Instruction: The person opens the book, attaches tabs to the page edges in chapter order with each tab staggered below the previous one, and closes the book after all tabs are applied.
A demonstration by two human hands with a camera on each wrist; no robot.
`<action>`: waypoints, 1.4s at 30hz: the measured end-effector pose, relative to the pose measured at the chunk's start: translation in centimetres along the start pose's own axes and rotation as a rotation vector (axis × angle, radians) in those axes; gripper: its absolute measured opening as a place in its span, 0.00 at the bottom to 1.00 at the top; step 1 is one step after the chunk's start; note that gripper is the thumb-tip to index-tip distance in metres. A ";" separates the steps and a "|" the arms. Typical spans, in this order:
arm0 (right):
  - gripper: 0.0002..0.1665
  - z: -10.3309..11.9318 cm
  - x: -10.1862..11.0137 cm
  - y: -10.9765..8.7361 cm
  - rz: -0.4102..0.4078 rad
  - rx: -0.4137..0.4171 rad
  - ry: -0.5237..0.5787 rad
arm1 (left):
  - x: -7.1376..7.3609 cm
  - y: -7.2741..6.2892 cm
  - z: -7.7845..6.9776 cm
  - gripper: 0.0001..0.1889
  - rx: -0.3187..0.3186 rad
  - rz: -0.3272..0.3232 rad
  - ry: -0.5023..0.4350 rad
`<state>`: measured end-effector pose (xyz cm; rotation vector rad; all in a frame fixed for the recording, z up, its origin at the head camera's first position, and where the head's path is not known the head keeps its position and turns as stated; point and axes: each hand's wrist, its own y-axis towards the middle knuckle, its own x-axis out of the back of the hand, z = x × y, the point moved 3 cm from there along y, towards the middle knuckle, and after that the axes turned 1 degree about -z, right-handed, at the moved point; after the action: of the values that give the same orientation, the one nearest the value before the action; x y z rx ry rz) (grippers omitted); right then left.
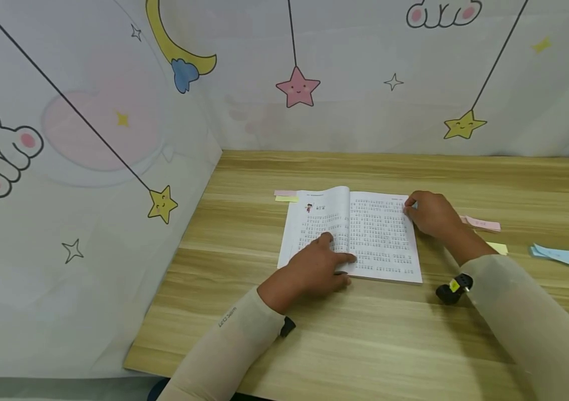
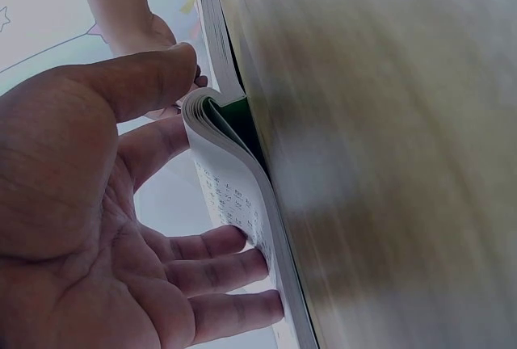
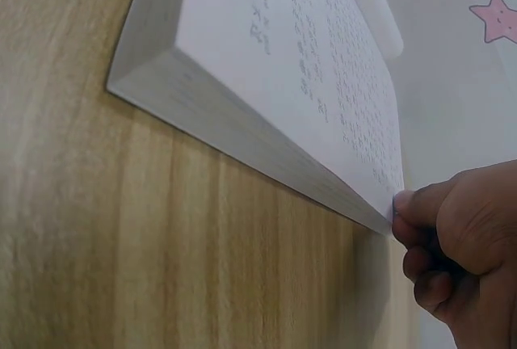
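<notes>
A thick open book [image 1: 382, 239] with printed pages lies on the wooden table. Across its lower left page and the central fold rests my left hand [image 1: 314, 267], fingers spread. In the left wrist view, the fingertips [image 2: 254, 264] touch the curved page, with the thumb held apart. At the upper right corner of the book, my right hand [image 1: 432, 211] has its thumb and curled fingers pinched together. A small pale-blue slip of paper [image 1: 414, 205] shows between them, mostly hidden. The right wrist view shows this hand [image 3: 472, 240] at the page corner.
Pink [image 1: 284, 193] and yellow [image 1: 287, 199] sticky notes stick out from the book's upper left edge. Right of the book lie pink [image 1: 484, 224], yellow [image 1: 499, 248] and blue [image 1: 556, 255] sticky notes. A patterned cloth [image 1: 344, 128] hangs behind the wooden table [image 1: 364, 345].
</notes>
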<state>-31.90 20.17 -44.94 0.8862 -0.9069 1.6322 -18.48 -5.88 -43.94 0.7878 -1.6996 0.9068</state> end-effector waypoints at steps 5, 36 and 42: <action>0.16 0.0 0.0 -0.2 -0.012 -0.022 -0.058 | 0.0 0.0 -0.1 0.25 -0.003 0.003 -0.003; 0.33 1.2 -3.7 -12.7 -0.199 0.140 -0.096 | 0.4 0.2 -0.4 0.25 0.021 0.005 0.047; 0.28 2.1 -4.5 -13.8 -0.328 0.209 -0.148 | 0.2 0.5 -0.1 0.35 0.090 -0.011 -0.086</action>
<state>-17.38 19.08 -46.10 1.2440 -0.6547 1.4052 -18.90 -5.60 -43.81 0.9072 -1.7368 0.9590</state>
